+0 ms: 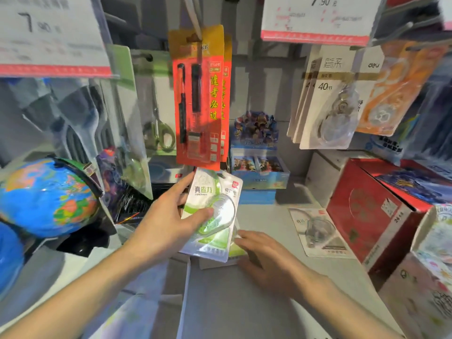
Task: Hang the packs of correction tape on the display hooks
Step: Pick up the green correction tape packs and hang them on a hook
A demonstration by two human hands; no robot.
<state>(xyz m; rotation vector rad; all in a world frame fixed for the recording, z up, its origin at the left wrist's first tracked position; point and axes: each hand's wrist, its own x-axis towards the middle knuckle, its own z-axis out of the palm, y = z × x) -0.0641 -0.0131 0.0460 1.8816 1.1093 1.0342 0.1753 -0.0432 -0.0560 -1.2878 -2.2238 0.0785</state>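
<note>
My left hand (pixel 168 216) grips a green-and-white pack of correction tape (pixel 212 199), thumb on its clear blister, held upright above the shelf. Under it lie more green packs (pixel 215 250) on a low white box. My right hand (pixel 266 253) rests at the right edge of that pile, fingertips touching the lower packs; whether it grips one I cannot tell. One grey correction tape pack (pixel 318 233) lies flat on the shelf to the right. White "40m" tape packs (pixel 327 99) and an orange pack (pixel 393 89) hang on hooks at the upper right.
Red pen packs (pixel 200 99) hang on a hook directly above my left hand. Scissors packs (pixel 159 128) hang behind. A globe (pixel 49 196) stands at the left, a red carton (pixel 376 214) at the right, card boxes (pixel 256 152) at the back. Price tags (pixel 315 18) overhang.
</note>
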